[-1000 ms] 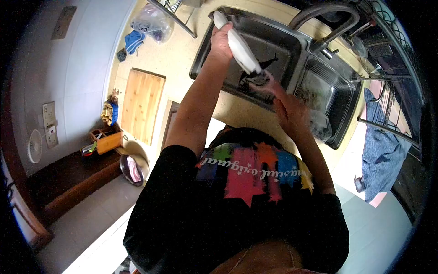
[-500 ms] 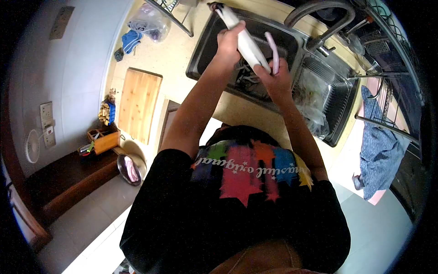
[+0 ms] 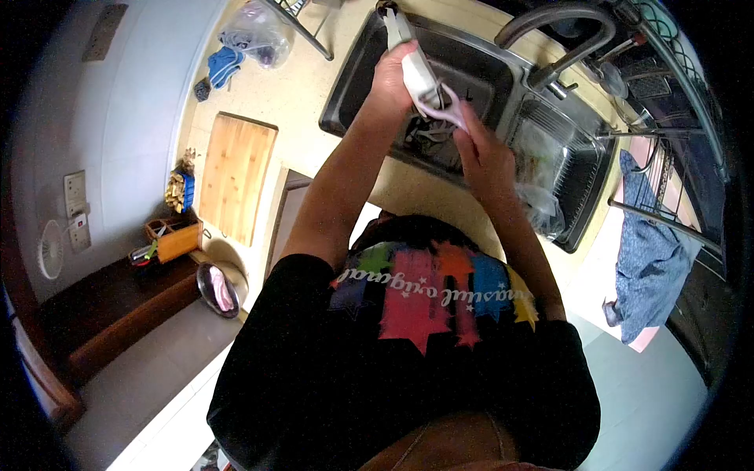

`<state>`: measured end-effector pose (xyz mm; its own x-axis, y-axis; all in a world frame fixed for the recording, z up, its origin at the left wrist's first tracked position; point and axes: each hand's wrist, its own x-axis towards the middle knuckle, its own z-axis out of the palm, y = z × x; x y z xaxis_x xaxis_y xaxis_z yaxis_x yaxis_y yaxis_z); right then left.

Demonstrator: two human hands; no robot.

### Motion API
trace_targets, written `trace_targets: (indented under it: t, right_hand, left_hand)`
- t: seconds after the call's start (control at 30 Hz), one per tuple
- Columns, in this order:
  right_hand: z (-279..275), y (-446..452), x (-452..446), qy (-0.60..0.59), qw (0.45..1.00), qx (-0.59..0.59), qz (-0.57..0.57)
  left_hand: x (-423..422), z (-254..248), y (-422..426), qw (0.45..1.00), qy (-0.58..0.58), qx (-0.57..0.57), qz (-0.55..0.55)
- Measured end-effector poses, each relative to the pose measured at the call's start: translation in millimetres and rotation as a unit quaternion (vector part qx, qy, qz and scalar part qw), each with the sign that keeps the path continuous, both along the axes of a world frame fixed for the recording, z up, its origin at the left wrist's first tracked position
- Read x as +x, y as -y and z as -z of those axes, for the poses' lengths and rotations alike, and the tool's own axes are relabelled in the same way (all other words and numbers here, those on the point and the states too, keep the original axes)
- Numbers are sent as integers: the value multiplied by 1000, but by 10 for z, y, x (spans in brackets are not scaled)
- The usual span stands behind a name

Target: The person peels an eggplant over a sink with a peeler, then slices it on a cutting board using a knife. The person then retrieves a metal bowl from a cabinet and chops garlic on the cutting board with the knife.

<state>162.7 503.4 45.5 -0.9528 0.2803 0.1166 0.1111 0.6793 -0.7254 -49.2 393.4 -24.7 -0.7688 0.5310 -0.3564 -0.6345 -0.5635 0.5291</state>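
My left hand (image 3: 393, 74) is wrapped round a long, white peeled vegetable (image 3: 421, 80) with a dark far end; I cannot make out its exact kind. It is tilted over the left basin of the sink (image 3: 345, 106). My right hand (image 3: 487, 153) grips a pale pink Y-shaped peeler (image 3: 449, 112), its head against or very close to the vegetable's near end. Dark and pale peelings (image 3: 428, 137) lie in the basin under the hands.
A faucet (image 3: 561, 67) arches behind the sink. The right basin holds a draining basket (image 3: 577, 184) with clear plastic bags. To the left are a wooden cutting board (image 3: 237, 177), a blue cloth (image 3: 225, 64) and a plastic bag (image 3: 255, 35). Metal racks stand at the right.
The peeler has turned from upright beside the vegetable to lying across its near end. My right hand has moved away from the vegetable's tip, slightly down and right. My left hand keeps its hold.
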Motion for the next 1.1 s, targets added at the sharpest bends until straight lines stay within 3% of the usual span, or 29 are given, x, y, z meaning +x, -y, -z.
trace_targets:
  t: [0.17,0.23,0.37,0.4,0.47,0.53,0.57,0.63,0.73,0.83,0.87,0.97,1.1]
  right_hand:
    - [16,-77,314,86,996,22,-24]
    - [9,-122,256,15,995,98,13]
    - [-104,-68,59,-49,991,128,9]
    - [-56,-60,75,-22,985,171,1]
    - [-21,-90,93,-1,976,216,-10]
    - [-8,-153,265,142,956,251,-57]
    - [56,-163,316,145,956,249,-56]
    - [102,-190,344,-9,965,263,8]
    - [-108,-168,169,-87,963,253,-15]
    - [-60,-162,75,-85,945,313,-43]
    - [-65,-168,96,-87,945,313,-43]
    - [59,-307,238,1,934,354,-49]
    - [171,-361,292,-41,969,243,22]
  left_hand:
    - [-192,88,-6,995,17,-56,-77]
    - [-201,127,-49,988,25,-107,-110]
    - [-94,107,-219,973,25,-183,-139]
    - [-112,28,-228,969,72,-181,-150]
    - [-69,-102,-236,959,54,-208,-186]
    - [-51,-148,-198,945,42,-239,-220]
    - [-87,-108,-168,946,49,-228,-225]
    - [-146,-49,-206,948,56,-212,-232]
    - [-140,119,-300,935,108,-235,-243]
    - [-165,51,-296,943,126,-238,-195]
    - [-152,-19,-289,933,153,-235,-224]
    - [-218,37,-180,935,161,-222,-227]
    - [-283,281,-123,932,168,-229,-224]
